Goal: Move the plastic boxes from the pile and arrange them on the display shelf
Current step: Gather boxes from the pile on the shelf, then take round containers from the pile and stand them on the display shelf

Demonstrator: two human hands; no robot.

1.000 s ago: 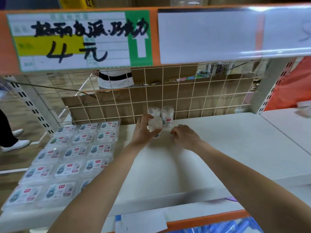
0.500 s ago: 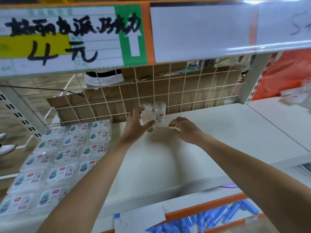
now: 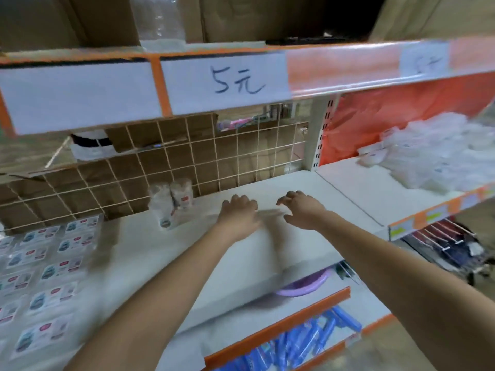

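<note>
Single head view — looks forward-down, close over display shelf (image 3: 308,236).

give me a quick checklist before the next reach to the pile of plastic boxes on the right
1. Left hand free to pick: ok, fingers loosely curled over the shelf, holding nothing.
2. Right hand free to pick: ok, it holds nothing.
3. Placed boxes standing: ok, upright by the wire grid, though blurred.
4. Room beside the placed boxes: ok, bare shelf shows to their right.
5. Pile of plastic boxes within sight: ok, heaped on the next shelf bay to the right.
6. Way to the pile: cannot tell, the upright post stands between the bays.
</note>
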